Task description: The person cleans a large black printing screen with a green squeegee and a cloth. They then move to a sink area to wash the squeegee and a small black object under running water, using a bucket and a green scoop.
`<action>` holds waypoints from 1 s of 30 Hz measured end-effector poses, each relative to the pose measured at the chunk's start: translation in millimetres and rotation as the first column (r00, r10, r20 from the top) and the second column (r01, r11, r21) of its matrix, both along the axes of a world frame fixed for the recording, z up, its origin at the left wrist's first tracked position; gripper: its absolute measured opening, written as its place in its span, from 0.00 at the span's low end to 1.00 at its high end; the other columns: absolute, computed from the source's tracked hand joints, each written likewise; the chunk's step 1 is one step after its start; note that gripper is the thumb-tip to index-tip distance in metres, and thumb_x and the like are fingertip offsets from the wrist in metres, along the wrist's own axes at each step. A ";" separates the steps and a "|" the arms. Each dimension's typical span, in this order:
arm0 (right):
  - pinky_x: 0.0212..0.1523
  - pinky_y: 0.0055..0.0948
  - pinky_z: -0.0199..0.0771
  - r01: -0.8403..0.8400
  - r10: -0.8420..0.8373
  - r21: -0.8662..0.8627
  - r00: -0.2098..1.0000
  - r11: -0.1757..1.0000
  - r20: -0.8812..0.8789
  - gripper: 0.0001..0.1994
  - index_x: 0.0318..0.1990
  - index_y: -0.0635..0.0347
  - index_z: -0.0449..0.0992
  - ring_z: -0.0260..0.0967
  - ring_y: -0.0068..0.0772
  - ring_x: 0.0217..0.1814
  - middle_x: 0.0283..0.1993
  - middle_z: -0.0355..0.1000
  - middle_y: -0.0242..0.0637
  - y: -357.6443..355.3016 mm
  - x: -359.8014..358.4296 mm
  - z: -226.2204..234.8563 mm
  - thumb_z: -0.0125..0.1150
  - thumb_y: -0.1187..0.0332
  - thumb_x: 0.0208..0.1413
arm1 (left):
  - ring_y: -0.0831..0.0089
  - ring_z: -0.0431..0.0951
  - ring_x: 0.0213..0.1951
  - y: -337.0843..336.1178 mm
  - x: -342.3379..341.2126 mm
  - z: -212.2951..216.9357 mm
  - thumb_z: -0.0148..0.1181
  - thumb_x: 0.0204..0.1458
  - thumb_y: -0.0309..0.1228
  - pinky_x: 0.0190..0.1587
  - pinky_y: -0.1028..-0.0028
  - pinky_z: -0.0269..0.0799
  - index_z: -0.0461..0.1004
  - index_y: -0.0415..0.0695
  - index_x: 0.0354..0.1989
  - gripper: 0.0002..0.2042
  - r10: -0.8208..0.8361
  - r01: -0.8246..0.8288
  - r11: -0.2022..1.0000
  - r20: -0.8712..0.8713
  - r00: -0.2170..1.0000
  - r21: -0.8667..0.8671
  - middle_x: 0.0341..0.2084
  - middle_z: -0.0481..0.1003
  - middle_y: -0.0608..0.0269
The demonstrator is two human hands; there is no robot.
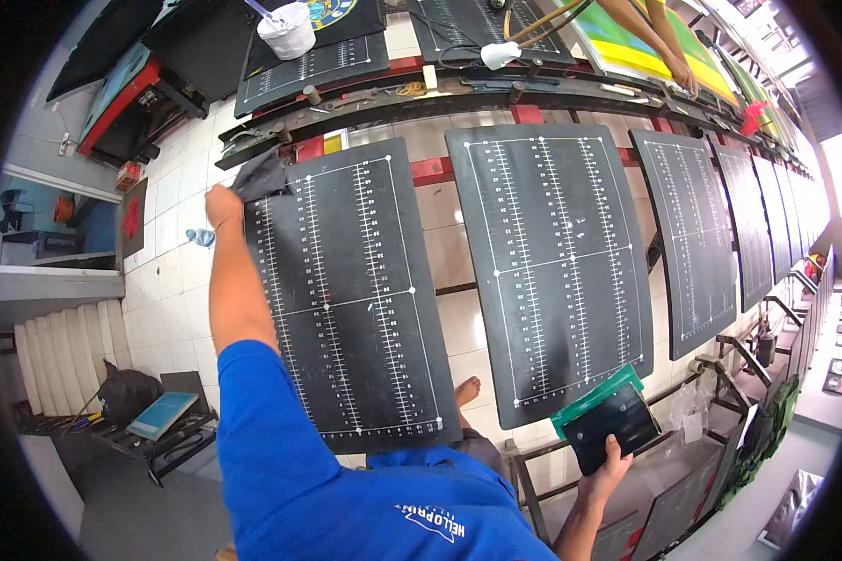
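Fingers of left hand (223, 206) look curled together, apparently clamped on edge of bunched dark grey fabric cloth (264, 178); tips hidden. Cloth lies over far left corner of black rectangular board with white ruled scales (341, 271); hand itself just off that board's left edge. Right hand (608, 463) clamped on flat black panel with green strip along its far edge (613, 425): thumb on top face, other fingers out of sight underneath. Panel overlaps near right corner of 2nd black ruled board (557, 210) in view; contact, cannot tell.

Step looks like wiping board 1. Done well: flatten cloth under palm, pull overlapping strokes far to near, cover all 4 corners, hold panel clear of both surfaces.

Farther out: white tile floor (182, 178), white plastic tub (287, 33), co-worker's hand (683, 75) at upper right.
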State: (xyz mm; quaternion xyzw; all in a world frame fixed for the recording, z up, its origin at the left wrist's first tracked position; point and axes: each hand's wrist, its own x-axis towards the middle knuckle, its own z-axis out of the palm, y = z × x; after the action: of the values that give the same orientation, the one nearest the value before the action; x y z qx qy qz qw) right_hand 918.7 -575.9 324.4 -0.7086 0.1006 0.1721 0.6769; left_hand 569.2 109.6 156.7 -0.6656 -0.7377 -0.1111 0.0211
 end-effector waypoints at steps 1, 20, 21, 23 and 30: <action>0.47 0.35 0.74 0.003 -0.003 -0.008 1.000 1.000 -0.007 0.22 0.54 0.68 0.64 0.71 0.38 0.46 0.49 0.69 0.44 -1.3 -0.3 -1.5 0.58 0.72 0.50 | 0.45 0.79 0.38 -5.7 -12.1 3.6 0.53 0.50 0.27 0.42 0.56 0.74 0.77 0.33 0.32 0.10 0.028 -0.028 1.000 -0.016 0.999 0.005 0.32 0.77 0.39; 0.50 0.33 0.74 0.079 -0.085 0.042 0.987 0.996 0.139 0.22 0.53 0.67 0.65 0.71 0.34 0.48 0.49 0.70 0.41 -41.0 -63.4 24.9 0.60 0.70 0.52 | 0.49 0.79 0.38 -187.1 328.2 36.4 0.51 0.48 0.24 0.41 0.59 0.76 0.79 0.37 0.28 0.09 -0.794 0.809 0.566 0.160 0.587 -0.160 0.33 0.77 0.44; 0.50 0.33 0.74 0.131 -0.136 0.047 0.980 0.990 0.146 0.22 0.54 0.67 0.65 0.71 0.34 0.48 0.49 0.70 0.41 -56.0 -71.1 21.6 0.60 0.71 0.52 | 0.50 0.79 0.38 -212.3 323.4 41.1 0.51 0.49 0.25 0.40 0.59 0.77 0.79 0.37 0.28 0.09 -0.818 0.822 0.518 0.146 0.557 -0.236 0.34 0.77 0.44; 0.50 0.33 0.74 0.219 -0.227 0.066 0.961 0.974 0.157 0.21 0.54 0.67 0.65 0.71 0.34 0.48 0.50 0.70 0.41 -80.7 -87.6 17.4 0.59 0.71 0.52 | 0.46 0.79 0.36 -260.0 302.9 26.8 0.49 0.49 0.26 0.40 0.55 0.76 0.78 0.37 0.31 0.10 -0.897 0.892 0.397 0.116 0.427 -0.215 0.30 0.77 0.43; 0.49 0.31 0.73 0.403 -0.435 0.287 0.899 0.869 0.055 0.18 0.51 0.66 0.68 0.72 0.32 0.46 0.47 0.72 0.40 -112.9 -126.5 28.6 0.60 0.74 0.51 | 0.52 0.81 0.34 -469.7 216.4 56.1 0.57 0.44 0.25 0.35 0.59 0.78 0.78 0.38 0.27 0.06 -0.985 0.930 -0.077 0.174 -0.014 -0.361 0.28 0.77 0.44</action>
State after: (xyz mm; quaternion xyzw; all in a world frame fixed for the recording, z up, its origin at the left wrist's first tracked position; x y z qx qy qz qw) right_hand 792.2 -688.8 353.0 -0.5803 0.1875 -0.0089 0.7925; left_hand 785.6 -360.2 212.9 -0.9842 -0.0464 0.0992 -0.1388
